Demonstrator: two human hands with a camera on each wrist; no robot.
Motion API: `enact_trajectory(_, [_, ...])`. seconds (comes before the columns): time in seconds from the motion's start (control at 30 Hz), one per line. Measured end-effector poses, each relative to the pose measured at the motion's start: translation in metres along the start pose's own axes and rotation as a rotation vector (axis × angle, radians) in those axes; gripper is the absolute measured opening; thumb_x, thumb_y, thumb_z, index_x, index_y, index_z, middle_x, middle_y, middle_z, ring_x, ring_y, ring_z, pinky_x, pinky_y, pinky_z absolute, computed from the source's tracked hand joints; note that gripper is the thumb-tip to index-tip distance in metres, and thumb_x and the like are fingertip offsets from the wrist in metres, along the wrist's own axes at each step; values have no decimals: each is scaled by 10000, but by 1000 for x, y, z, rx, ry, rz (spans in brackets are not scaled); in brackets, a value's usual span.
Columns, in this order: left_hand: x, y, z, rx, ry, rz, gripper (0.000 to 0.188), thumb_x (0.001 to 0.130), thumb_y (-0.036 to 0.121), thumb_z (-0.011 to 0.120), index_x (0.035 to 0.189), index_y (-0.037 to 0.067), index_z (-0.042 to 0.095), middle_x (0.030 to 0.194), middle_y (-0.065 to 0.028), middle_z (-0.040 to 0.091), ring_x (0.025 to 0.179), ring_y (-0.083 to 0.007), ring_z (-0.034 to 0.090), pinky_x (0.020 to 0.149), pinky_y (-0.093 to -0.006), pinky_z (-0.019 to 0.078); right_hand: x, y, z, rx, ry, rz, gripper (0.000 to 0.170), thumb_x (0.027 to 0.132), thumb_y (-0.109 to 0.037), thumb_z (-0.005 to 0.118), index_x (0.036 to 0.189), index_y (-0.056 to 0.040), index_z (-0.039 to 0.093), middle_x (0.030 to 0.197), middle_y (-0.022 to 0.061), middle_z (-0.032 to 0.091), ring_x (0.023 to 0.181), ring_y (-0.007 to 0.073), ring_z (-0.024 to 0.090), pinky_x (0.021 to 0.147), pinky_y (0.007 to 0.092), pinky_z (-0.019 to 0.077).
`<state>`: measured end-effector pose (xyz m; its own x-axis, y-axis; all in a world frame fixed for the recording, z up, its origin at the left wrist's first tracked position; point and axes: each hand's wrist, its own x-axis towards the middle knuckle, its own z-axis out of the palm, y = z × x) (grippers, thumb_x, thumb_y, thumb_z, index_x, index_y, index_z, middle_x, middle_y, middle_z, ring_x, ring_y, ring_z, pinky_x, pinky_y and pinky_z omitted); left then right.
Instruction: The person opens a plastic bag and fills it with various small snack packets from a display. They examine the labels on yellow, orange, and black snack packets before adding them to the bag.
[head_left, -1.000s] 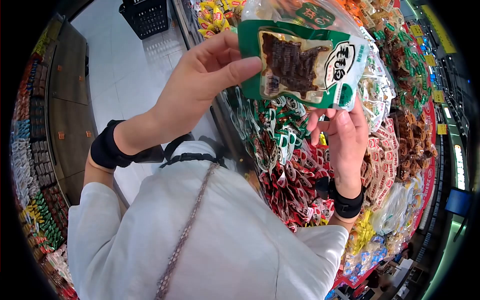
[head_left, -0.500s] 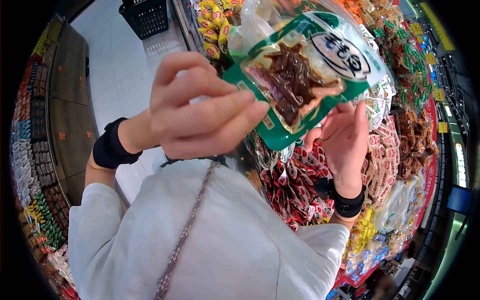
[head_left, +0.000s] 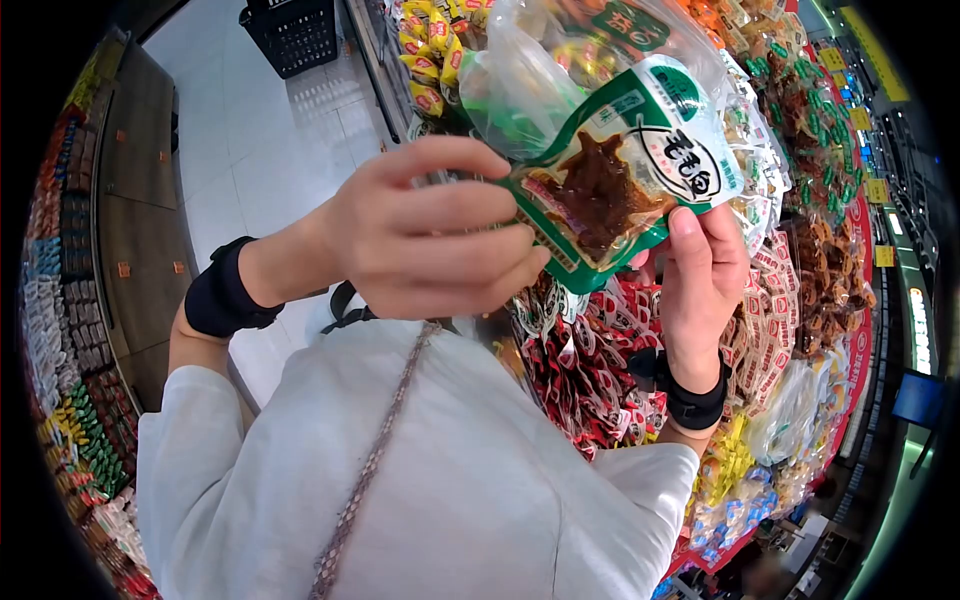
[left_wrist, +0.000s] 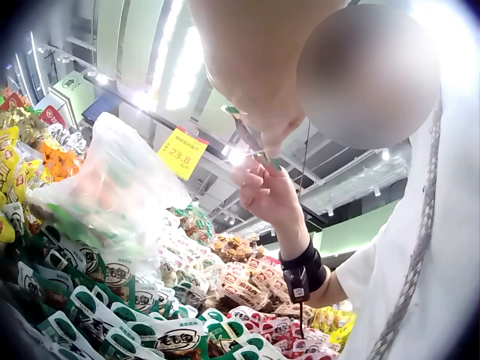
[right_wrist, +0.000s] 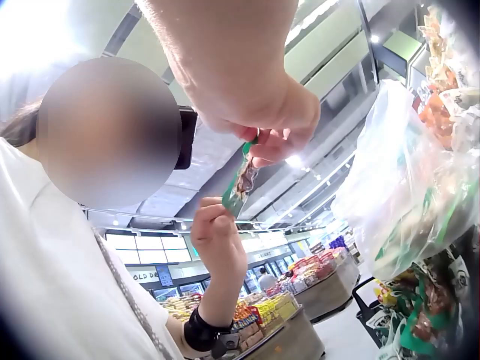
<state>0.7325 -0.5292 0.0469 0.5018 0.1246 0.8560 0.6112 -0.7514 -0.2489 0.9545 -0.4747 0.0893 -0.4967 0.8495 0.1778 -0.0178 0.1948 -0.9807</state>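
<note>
A small green-and-white snack packet point(head_left: 605, 185) with a clear window over dark brown food is held up between both hands, tilted in the head view. My left hand point(head_left: 425, 230), back towards the head camera, pinches the packet's lower left edge with curled fingers. My right hand point(head_left: 700, 265) grips the lower right edge, thumb on the front and the other fingers partly hidden behind. In the right wrist view the packet point(right_wrist: 244, 176) appears edge-on between the two hands.
A translucent plastic bag point(head_left: 525, 95) of goods sits on the heap just beyond the packet. Below lie red packets point(head_left: 600, 370), with yellow packets point(head_left: 430, 40) farther off. A black basket point(head_left: 290, 40) stands on the floor; shelves point(head_left: 140, 230) line the left.
The packet has turned and tilted. My left hand has rolled over so its back faces the head camera. My right thumb has come onto the packet's front.
</note>
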Motion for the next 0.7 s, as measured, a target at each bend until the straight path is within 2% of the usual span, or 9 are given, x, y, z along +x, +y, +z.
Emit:
enact_trajectory(0.03, [1,-1,-3,-59,-15,-49,152,701,207,690,820,126,639,822,30,536,748,-122,528,738,-326,448,1,-1,0,20,6,3,248,866,-107,487,1079,20,500,801,44,583,559,61,517,422,158,346])
enact_trajectory(0.07, [2,-3,-6,-155,12,-106,253,716,278,683,880,100,608,831,0,539,758,-145,531,741,-333,439,2,-2,-1,40,12,7,242,867,-106,484,1074,18,503,795,39,583,556,57,515,417,153,336])
enact_trajectory(0.17, [-2,-8,-11,-421,64,-405,357,716,302,679,946,59,556,839,-54,534,766,-167,526,734,-334,427,4,-5,-3,35,12,-10,193,866,-97,478,1019,13,521,763,20,580,538,42,491,410,146,319])
enact_trajectory(0.2, [-5,-9,-12,-500,68,-506,482,708,378,673,983,19,505,860,-89,522,776,-168,517,737,-322,415,5,-5,-2,35,16,-24,182,865,-95,481,1005,12,524,760,18,579,534,40,485,416,146,323])
enact_trajectory(0.3, [-1,-6,-14,-772,53,-816,571,680,447,678,990,4,495,883,-79,511,780,-159,508,743,-302,404,5,-7,1,5,6,-52,152,860,-89,490,966,11,534,757,16,577,529,37,471,442,150,341])
enact_trajectory(0.33, [2,-7,-9,-810,118,-798,371,663,161,742,942,29,537,787,-17,554,728,-112,529,681,-228,420,5,-8,2,-10,-1,-59,143,859,-87,493,954,10,537,758,16,576,529,36,467,452,151,347])
enact_trajectory(0.53, [9,3,-5,-994,0,-1016,218,738,145,675,852,19,538,735,-8,551,690,-75,514,653,-214,409,6,-9,8,-19,-35,-52,121,856,-86,502,912,11,548,753,15,571,547,33,470,474,158,358])
enact_trajectory(0.63, [4,3,-7,-964,-85,-1011,163,762,123,644,773,5,532,691,2,540,670,-58,497,620,-208,397,6,-11,9,-26,-53,-52,132,865,-111,496,892,7,548,722,8,564,534,29,465,454,153,334])
enact_trajectory(0.7, [5,4,-8,-988,-49,-1015,159,772,114,630,741,0,524,674,8,530,665,-52,487,607,-208,390,7,-13,10,-44,-31,-6,142,873,-134,486,856,-4,542,690,-1,551,521,26,458,439,150,313])
